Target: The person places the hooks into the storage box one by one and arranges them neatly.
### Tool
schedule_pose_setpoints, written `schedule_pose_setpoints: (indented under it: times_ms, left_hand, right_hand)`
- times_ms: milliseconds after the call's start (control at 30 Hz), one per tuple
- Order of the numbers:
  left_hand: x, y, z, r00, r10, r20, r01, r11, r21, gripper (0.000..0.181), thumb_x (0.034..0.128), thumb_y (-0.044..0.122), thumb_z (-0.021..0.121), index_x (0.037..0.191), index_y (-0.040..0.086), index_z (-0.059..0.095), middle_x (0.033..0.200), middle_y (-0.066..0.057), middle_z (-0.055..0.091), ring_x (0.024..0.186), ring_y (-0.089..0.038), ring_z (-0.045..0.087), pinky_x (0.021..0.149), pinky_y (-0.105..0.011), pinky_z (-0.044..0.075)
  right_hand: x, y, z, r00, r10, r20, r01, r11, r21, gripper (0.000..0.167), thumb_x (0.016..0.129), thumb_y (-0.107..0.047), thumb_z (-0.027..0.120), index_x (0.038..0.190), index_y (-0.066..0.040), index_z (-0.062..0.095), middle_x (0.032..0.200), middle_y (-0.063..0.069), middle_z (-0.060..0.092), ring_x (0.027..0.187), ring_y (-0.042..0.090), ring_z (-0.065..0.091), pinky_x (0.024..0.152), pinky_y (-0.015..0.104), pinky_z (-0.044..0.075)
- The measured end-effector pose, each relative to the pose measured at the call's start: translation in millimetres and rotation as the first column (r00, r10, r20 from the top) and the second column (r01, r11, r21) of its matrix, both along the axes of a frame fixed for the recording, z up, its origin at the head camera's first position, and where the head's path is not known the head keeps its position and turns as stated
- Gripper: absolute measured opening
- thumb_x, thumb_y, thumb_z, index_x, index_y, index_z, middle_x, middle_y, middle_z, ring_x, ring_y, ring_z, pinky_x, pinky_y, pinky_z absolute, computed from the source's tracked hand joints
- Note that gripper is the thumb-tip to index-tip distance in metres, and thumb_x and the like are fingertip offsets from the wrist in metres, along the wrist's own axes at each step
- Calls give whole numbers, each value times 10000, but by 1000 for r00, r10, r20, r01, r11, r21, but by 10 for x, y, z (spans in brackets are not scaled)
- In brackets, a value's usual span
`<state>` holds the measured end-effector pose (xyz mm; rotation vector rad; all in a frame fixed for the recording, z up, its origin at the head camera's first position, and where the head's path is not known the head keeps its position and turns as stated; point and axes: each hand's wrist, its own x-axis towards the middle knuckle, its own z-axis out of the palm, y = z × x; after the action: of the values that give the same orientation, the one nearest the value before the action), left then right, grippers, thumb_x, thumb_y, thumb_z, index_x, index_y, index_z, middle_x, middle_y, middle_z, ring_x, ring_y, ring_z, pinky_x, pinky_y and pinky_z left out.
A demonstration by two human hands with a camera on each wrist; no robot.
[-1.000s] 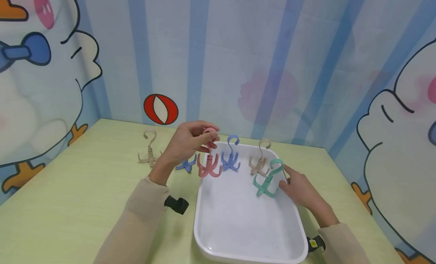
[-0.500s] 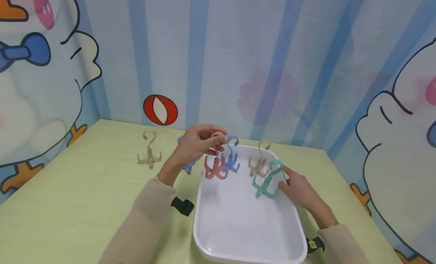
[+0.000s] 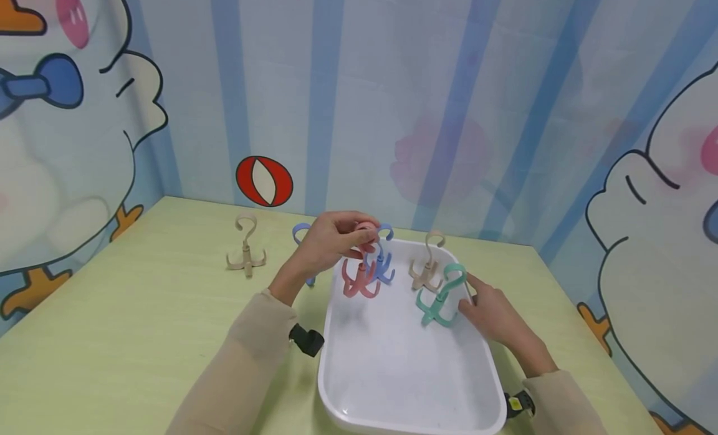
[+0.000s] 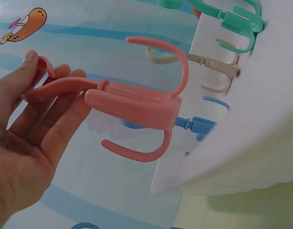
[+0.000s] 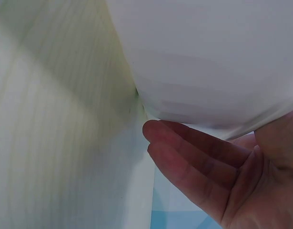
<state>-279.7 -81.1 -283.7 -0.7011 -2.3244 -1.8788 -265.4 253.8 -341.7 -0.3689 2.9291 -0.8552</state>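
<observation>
A blue-striped backdrop (image 3: pixel 370 105) with cartoon birds stands behind a pale yellow-green table (image 3: pixel 140 298). The fingers and thumb of the left hand (image 3: pixel 325 243) are clamped on the curved top of a red four-pronged hanger (image 3: pixel 361 282), which hangs below them, prongs down, over the far left part of a white tray (image 3: pixel 415 372). The right hand (image 3: pixel 493 310) grips the tray's right rim, thumb at the edge and fingers along the outer wall. In the tray, a blue hanger (image 3: pixel 384 272) is just beyond the left fingers; a green hanger (image 3: pixel 436 307) sits just left of the right fingers, with a beige hanger (image 3: pixel 426 274) behind it. On the table left of the left fingers stand a second beige hanger (image 3: pixel 247 254) and, partly hidden by that hand, a second blue hanger (image 3: pixel 295 232).
</observation>
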Motion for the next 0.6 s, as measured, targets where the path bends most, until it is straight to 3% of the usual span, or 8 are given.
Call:
schedule_pose_setpoints:
  times_ms: [233, 433, 600]
  left_hand:
    - [-30, 67, 70, 999, -32, -6, 32, 999, 1, 268, 1016, 189, 727, 1239, 41, 740, 1084, -234, 755, 891, -205, 764, 853, -395, 661]
    - [-57, 146, 107, 999, -37, 0, 37, 999, 7, 247, 1012, 189, 733, 1227, 69, 752, 1028, -164, 762, 942, -320, 754, 851, -382, 660]
    - [-88, 230, 130, 999, -47, -2, 48, 999, 20, 243, 1011, 175, 732, 1224, 60, 751, 1024, -172, 760, 879, -226, 749, 840, -378, 662]
  right_hand:
    - [0, -2, 0, 1000, -9, -2, 9, 1000, 11, 695, 1046, -127, 521, 1643, 66, 224, 1224, 359, 697, 901, 338, 784, 658, 397, 651]
    - [1, -3, 3, 1000, 3, -10, -3, 1000, 10, 690, 1045, -124, 519, 1637, 77, 229, 1200, 351, 709, 903, 329, 780, 646, 382, 626]
    - [-7, 1, -6, 1000, 6, -11, -5, 1000, 9, 690, 1047, -126, 520, 1639, 74, 226, 1197, 350, 711, 900, 327, 780, 640, 379, 624]
